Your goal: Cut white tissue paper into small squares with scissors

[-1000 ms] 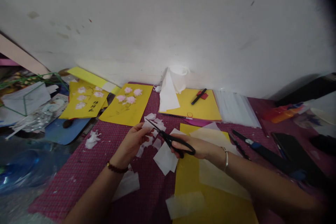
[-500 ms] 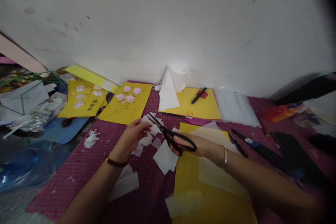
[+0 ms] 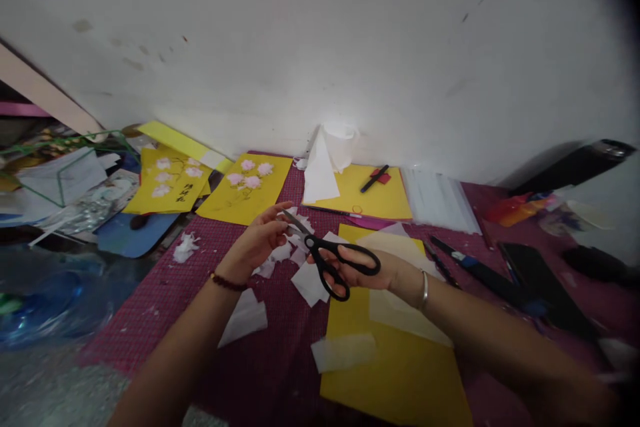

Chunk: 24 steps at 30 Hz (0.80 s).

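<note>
My right hand (image 3: 357, 268) holds black-handled scissors (image 3: 320, 243), fingers in the loops and blades slightly parted, pointing up and left. My left hand (image 3: 257, 240), with a dark bead bracelet, is at the blade tips. Its thumb and fingers are curled about a small piece of white tissue paper (image 3: 299, 219), partly hidden by the blades. More cut tissue pieces (image 3: 310, 283) lie on the tablecloth beneath both hands. Under my right forearm, translucent sheets (image 3: 400, 310) rest on yellow card (image 3: 390, 380).
Two yellow cards with pink flowers (image 3: 245, 190) (image 3: 167, 180) lie back left. A white roll (image 3: 343, 147) stands against the wall (image 3: 320, 33). A marker (image 3: 375, 178) lies on another yellow card (image 3: 385, 203). At right are a utility knife (image 3: 485, 277) and a dark phone-like slab (image 3: 545, 300).
The view has shifted slightly. My left index finger has straightened along the blade tips, and the scissors have turned a little in my right hand, with the handle loops further apart.
</note>
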Each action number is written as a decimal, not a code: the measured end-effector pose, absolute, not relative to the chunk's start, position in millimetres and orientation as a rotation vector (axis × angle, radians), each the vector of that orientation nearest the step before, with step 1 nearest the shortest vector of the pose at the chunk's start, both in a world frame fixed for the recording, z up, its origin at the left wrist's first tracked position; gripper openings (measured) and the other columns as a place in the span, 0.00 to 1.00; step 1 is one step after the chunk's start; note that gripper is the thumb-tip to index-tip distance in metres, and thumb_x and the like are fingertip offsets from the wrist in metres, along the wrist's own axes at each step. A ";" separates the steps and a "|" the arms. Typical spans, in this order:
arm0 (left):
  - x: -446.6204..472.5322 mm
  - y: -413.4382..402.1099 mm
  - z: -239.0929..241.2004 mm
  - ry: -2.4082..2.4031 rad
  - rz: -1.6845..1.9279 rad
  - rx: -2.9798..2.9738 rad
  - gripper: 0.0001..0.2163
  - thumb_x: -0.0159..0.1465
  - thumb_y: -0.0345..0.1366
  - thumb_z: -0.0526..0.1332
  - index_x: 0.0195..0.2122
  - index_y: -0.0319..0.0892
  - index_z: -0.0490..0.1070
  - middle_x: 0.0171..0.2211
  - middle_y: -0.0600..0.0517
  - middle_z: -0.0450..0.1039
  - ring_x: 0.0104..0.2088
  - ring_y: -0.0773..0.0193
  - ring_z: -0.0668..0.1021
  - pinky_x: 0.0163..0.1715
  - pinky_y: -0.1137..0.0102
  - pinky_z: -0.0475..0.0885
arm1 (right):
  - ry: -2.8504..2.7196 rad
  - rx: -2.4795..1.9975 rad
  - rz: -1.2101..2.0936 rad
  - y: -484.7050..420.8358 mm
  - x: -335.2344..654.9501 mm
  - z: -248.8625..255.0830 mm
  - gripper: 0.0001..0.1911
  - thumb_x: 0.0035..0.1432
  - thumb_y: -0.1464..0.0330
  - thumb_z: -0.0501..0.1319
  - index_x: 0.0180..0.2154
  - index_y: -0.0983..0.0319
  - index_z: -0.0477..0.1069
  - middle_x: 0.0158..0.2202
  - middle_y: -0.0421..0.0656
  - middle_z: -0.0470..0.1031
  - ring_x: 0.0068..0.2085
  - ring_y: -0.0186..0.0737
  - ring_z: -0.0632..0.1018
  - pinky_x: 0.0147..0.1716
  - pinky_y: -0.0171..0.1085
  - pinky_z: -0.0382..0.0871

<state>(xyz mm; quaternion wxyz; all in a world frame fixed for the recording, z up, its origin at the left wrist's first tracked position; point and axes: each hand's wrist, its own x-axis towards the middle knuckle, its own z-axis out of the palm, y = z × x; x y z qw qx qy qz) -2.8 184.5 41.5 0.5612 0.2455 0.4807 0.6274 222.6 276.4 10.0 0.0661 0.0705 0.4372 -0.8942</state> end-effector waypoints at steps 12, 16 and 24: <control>-0.5 161.5 34.9 1.969 1.472 1.124 0.07 0.49 0.28 0.63 0.31 0.41 0.73 0.27 0.54 0.70 0.25 0.67 0.70 0.27 0.71 0.64 | 2.288 0.629 -2.150 233.5 334.5 49.9 0.27 0.59 0.51 0.61 0.49 0.66 0.69 0.36 0.44 0.72 0.33 0.36 0.72 0.35 0.36 0.68; 32.2 126.8 32.6 2.093 1.077 1.729 0.07 0.55 0.31 0.62 0.35 0.43 0.75 0.35 0.50 0.73 0.34 0.59 0.73 0.39 0.66 0.65 | 2.518 1.010 -1.847 205.1 392.0 45.8 0.28 0.57 0.60 0.65 0.57 0.60 0.66 0.53 0.48 0.72 0.52 0.47 0.74 0.53 0.46 0.67; 106.4 75.9 18.6 1.647 0.540 1.897 0.06 0.62 0.33 0.57 0.33 0.46 0.74 0.34 0.49 0.74 0.37 0.56 0.75 0.38 0.65 0.66 | 2.592 1.431 -1.717 157.2 454.1 13.9 0.31 0.57 0.62 0.65 0.61 0.59 0.64 0.58 0.50 0.70 0.57 0.54 0.72 0.58 0.55 0.64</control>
